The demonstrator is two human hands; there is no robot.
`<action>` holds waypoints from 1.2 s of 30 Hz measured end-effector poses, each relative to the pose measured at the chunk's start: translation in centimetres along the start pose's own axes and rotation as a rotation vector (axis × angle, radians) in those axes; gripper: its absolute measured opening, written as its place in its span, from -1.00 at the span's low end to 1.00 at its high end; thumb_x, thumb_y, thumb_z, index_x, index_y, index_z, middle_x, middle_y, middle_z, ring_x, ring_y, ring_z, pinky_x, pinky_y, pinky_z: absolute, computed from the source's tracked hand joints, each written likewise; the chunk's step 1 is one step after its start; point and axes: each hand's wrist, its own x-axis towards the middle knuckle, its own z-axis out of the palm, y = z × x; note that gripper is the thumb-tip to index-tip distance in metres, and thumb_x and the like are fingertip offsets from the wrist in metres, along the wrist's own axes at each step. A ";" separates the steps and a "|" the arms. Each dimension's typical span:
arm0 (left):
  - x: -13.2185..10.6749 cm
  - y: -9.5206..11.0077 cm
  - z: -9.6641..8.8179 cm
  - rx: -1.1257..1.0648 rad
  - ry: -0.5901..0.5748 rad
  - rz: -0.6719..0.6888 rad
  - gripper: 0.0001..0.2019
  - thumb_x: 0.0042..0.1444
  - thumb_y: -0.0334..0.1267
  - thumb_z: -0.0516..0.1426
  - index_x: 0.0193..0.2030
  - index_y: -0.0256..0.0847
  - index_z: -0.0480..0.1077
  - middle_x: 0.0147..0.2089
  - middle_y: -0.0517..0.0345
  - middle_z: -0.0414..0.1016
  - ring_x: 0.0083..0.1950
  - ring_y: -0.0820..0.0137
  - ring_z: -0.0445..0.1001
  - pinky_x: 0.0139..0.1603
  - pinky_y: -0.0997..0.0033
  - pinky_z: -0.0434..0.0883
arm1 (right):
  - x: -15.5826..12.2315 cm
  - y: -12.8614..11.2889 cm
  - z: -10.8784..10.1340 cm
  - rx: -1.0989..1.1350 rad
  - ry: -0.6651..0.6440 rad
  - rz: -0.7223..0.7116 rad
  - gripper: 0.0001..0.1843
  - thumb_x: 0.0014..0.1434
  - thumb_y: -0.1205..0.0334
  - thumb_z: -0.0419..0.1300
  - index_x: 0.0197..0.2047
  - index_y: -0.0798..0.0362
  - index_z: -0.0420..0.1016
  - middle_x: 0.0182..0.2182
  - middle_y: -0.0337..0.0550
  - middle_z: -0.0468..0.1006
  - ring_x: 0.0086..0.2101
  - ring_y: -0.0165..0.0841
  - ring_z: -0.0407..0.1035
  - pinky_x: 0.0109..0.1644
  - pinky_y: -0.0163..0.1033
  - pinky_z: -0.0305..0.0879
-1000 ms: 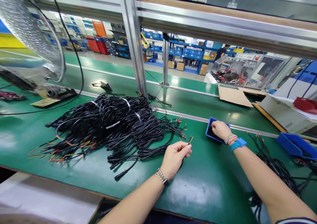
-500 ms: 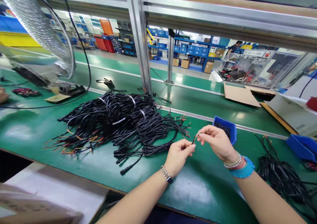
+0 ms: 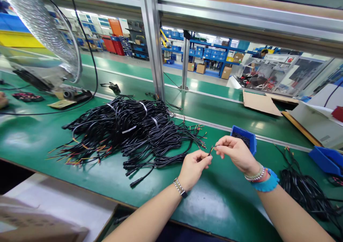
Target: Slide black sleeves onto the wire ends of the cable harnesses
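Observation:
My left hand [image 3: 195, 167] is closed in a pinch on the end of a black cable [image 3: 209, 154], just above the table. Thin wires, one of them yellow [image 3: 212, 149], stick out of that end. My right hand [image 3: 235, 154] is closed too, thumb and forefinger pinched at the wire tips. Something small and dark shows between them, too small to name. Left of my hands lies a big pile of black cables [image 3: 118, 124], with white ties, bare coloured wire ends and black connectors. Behind my right hand stands a blue bin [image 3: 252, 142] of small black pieces.
More black cables [image 3: 305, 190] lie on the green table [image 3: 214, 202] at right, near another blue bin [image 3: 325, 160]. A metal post [image 3: 152, 45] rises behind the pile. A silver duct [image 3: 40, 28] hangs at left. Part of another person's hand [image 3: 3, 100] shows at the left edge.
My right hand has shifted very slightly to the right, with its fingertips still by the wire tips. My left hand keeps its pinch. The person in the background has bent lower.

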 end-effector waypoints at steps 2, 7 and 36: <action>0.0 -0.1 0.0 0.019 -0.005 0.004 -0.81 -0.07 -0.19 0.16 -0.51 -0.30 0.35 -0.54 0.21 0.35 -0.52 0.52 0.27 -0.45 0.52 0.23 | 0.1 -0.2 -0.2 -0.053 -0.039 0.009 -0.86 -0.04 0.24 0.20 -0.43 0.14 0.36 -0.58 -0.25 0.43 -0.62 -0.53 0.22 -0.52 -0.37 0.16; -0.1 -0.1 0.0 0.071 -0.014 0.035 -0.82 -0.05 -0.21 0.14 -0.52 -0.30 0.35 -0.57 0.22 0.31 -0.53 0.52 0.23 -0.48 0.52 0.19 | 0.2 -0.4 -0.2 -0.182 -0.218 0.100 -0.87 -0.05 0.25 0.19 -0.48 0.15 0.36 -0.64 -0.30 0.37 -0.64 -0.56 0.18 -0.59 -0.42 0.09; -5.4 0.4 1.1 0.333 -0.349 0.325 -0.75 0.09 -0.26 0.03 -0.28 -0.33 0.51 -0.39 -0.03 0.46 -0.36 0.39 0.39 -0.32 0.47 0.33 | 6.6 6.6 5.7 -0.901 -0.326 -0.477 -0.69 0.13 0.42 -0.03 -0.09 0.09 0.42 0.02 -0.06 0.34 -0.05 -0.36 0.26 0.02 -0.23 0.19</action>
